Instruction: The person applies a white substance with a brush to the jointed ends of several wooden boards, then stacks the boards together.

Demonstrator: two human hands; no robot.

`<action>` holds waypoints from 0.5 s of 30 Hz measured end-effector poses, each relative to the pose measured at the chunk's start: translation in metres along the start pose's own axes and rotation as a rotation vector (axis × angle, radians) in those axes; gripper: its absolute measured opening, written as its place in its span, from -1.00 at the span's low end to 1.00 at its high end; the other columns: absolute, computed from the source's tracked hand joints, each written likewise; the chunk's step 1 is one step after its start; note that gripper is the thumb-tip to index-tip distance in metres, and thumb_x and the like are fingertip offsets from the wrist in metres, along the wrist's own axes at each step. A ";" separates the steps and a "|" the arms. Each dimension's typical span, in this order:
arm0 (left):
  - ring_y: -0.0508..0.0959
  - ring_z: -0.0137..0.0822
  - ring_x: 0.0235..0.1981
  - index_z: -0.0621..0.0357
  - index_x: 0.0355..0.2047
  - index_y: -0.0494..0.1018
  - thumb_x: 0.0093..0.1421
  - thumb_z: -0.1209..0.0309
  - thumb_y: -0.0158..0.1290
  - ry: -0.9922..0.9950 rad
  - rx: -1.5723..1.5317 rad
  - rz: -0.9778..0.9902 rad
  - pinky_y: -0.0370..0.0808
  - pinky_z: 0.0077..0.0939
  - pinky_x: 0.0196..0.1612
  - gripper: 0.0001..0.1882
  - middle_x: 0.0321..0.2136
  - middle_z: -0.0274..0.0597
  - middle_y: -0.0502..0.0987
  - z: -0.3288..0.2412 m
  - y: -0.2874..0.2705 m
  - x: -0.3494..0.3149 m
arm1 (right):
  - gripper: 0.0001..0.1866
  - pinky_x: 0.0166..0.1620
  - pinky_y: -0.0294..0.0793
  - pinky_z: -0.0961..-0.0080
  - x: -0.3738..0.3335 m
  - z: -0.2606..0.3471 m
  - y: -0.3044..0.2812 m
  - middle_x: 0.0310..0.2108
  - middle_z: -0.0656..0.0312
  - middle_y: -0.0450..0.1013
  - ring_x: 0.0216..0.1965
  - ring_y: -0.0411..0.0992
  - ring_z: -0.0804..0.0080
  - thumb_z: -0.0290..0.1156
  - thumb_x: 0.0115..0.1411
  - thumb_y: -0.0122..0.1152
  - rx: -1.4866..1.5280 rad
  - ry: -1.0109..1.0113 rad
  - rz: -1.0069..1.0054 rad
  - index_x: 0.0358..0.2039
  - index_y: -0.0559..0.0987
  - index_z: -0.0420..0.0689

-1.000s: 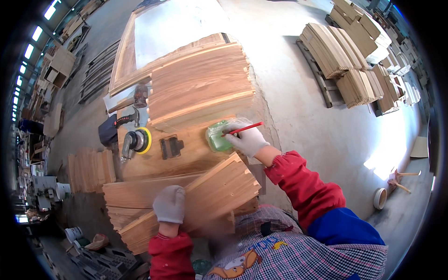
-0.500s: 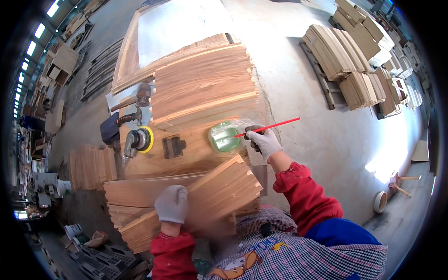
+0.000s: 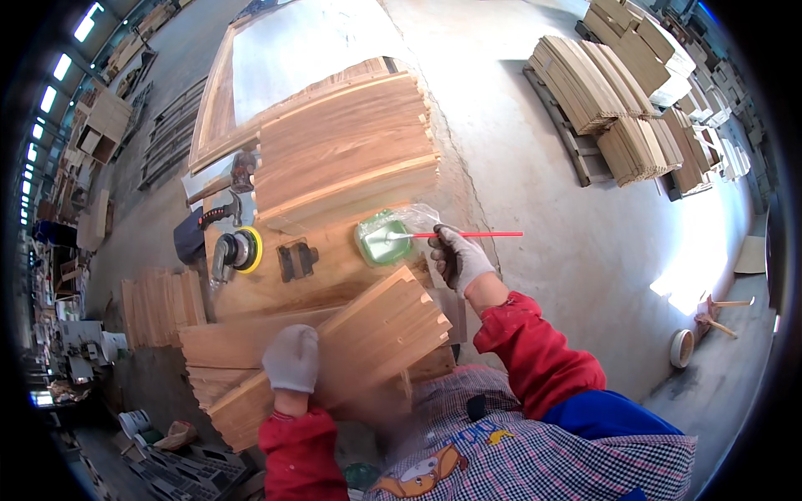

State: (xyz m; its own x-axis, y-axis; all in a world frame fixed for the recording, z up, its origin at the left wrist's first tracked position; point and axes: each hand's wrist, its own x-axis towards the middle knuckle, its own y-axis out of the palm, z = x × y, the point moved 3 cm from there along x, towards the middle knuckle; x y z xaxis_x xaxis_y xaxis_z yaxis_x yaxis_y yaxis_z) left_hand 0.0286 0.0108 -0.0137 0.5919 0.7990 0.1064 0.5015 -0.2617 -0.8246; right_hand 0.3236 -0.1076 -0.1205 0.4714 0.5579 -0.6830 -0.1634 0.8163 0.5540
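In my right hand (image 3: 458, 259), gloved and closed, is a thin brush (image 3: 476, 235) with a red handle. Its far end reaches into a green tub (image 3: 386, 240) of pale liquid, lined with clear plastic. My left hand (image 3: 292, 357), in a whitish glove, grips a wooden board (image 3: 384, 326) with notched ends; its fingertips are hidden. That board lies slanted across other boards (image 3: 230, 341) close to my body. Beyond the tub stands a stack of similar notched panels (image 3: 347, 148).
On the wooden worktop (image 3: 326, 282) lie an orbital sander (image 3: 238, 252) with a yellow rim, a hammer (image 3: 221, 213) and a dark metal piece (image 3: 297, 260). Stacked boards (image 3: 161, 301) stand at the left. Pallets of lumber (image 3: 585, 88) occupy the far right, and a round bucket (image 3: 681, 349) sits on the floor.
The brush handle has swung from slanting upward to nearly level, its end still at the tub. My left hand stays on the board. The whole view has shifted slightly.
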 end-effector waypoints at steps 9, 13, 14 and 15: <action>0.58 -0.05 -0.34 0.12 -0.39 0.55 0.13 0.36 0.03 -0.023 0.046 0.016 0.50 -0.26 -0.23 -0.86 -0.40 -0.09 0.58 0.010 0.003 -0.003 | -0.83 -0.59 0.30 0.58 -0.076 0.061 0.010 -0.57 0.25 0.37 -0.65 0.34 0.47 -0.27 0.27 0.06 -0.232 -0.054 0.188 -0.34 0.43 -0.09; 0.58 -0.05 -0.34 0.12 -0.39 0.54 0.13 0.35 0.03 -0.029 0.043 0.012 0.50 -0.27 -0.23 -0.85 -0.40 -0.09 0.58 0.010 0.003 -0.003 | -0.83 -0.61 0.30 0.58 -0.081 0.057 -0.004 -0.58 0.24 0.36 -0.67 0.34 0.47 -0.27 0.28 0.04 -0.385 -0.124 0.258 -0.34 0.40 -0.10; 0.58 -0.05 -0.34 0.12 -0.39 0.54 0.13 0.35 0.03 -0.028 0.043 0.009 0.50 -0.27 -0.23 -0.85 -0.40 -0.09 0.58 0.011 0.003 -0.004 | -0.83 -0.61 0.30 0.58 -0.082 0.057 -0.005 -0.58 0.24 0.36 -0.67 0.34 0.48 -0.27 0.28 0.04 -0.403 -0.135 0.260 -0.34 0.40 -0.10; 0.58 -0.05 -0.34 0.12 -0.39 0.54 0.13 0.35 0.03 -0.029 0.047 0.012 0.50 -0.27 -0.23 -0.85 -0.40 -0.09 0.58 0.011 0.003 -0.003 | -0.82 -0.61 0.30 0.59 -0.083 0.056 -0.006 -0.58 0.24 0.36 -0.67 0.34 0.49 -0.27 0.28 0.04 -0.422 -0.149 0.260 -0.34 0.39 -0.11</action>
State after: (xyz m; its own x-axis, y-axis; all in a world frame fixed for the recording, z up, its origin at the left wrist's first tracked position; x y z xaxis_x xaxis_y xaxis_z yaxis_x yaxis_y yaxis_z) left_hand 0.0211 0.0134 -0.0227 0.5792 0.8112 0.0806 0.4638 -0.2466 -0.8509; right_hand 0.3344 -0.1667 -0.0402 0.4819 0.7483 -0.4559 -0.6123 0.6598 0.4356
